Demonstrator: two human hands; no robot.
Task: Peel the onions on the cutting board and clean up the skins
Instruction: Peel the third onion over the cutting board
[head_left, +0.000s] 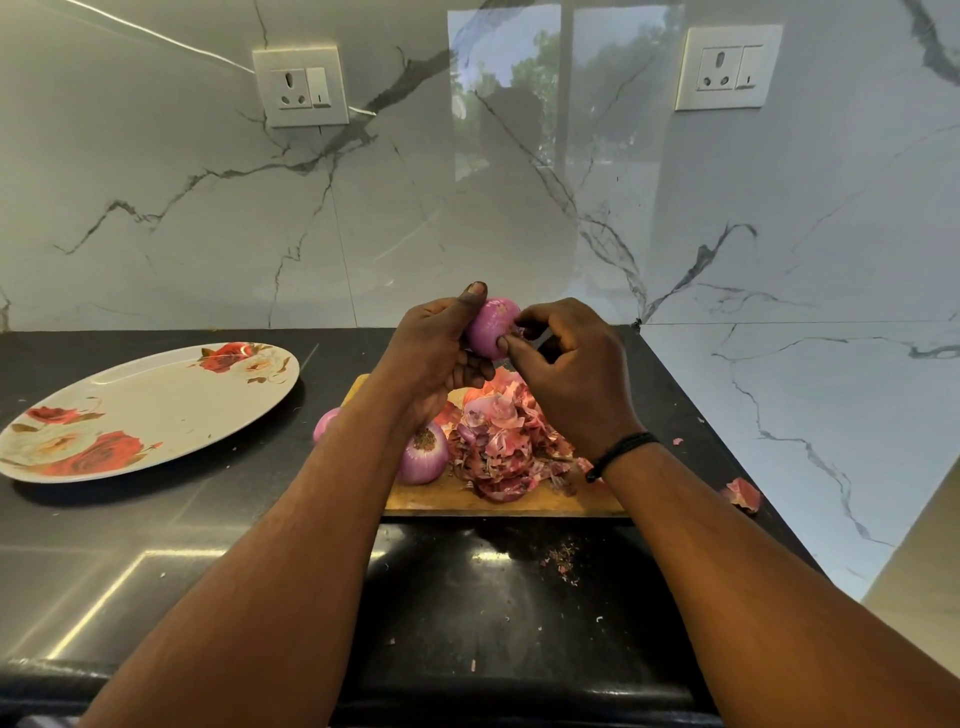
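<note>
My left hand (436, 348) grips a purple onion (488, 325) in the air above the wooden cutting board (441, 499). My right hand (566, 358) pinches at the onion's right side with thumb and fingertips; a dark thin object seems to sit in that hand, hard to make out. A heap of pink and red onion skins (506, 447) lies on the board. A peeled onion (423, 457) sits on the board left of the heap. Another onion (326, 423) peeks out behind my left forearm at the board's left edge.
An oval white plate with red roses (140, 410) lies on the black counter to the left. A loose skin piece (743, 493) lies on the counter right of the board, near the marble side wall. Small skin crumbs (561, 561) dot the counter's front.
</note>
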